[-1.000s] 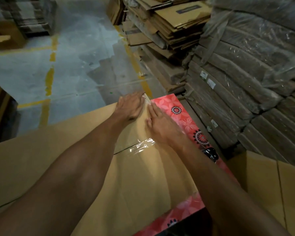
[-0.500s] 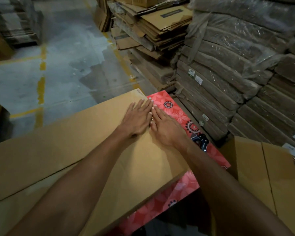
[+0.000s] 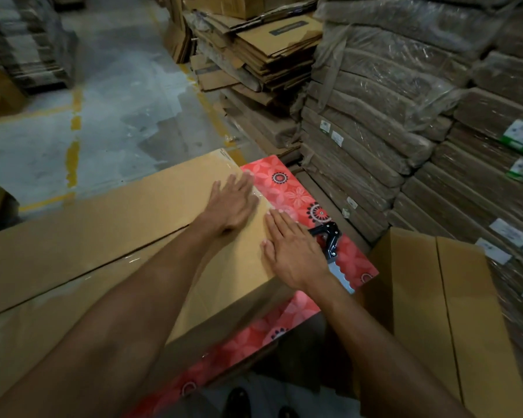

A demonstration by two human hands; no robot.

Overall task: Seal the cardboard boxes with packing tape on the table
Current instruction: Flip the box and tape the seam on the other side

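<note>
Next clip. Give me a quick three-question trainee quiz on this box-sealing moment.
1. True or false: the left hand and the right hand both lie flat, fingers straight, on the cardboard box.
2. The tape dispenser lies on: A the floor; B the red floral table cover; C the box top.
3. Which hand is nearer the dispenser?

Key: 1 true; 2 B; 3 the right hand.

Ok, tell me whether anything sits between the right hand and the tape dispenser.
Nothing visible does. The tape dispenser lies on the red floral table cover, directly beside the right hand, which rests flat on the cardboard box. That hand hides part of the dispenser.
</note>
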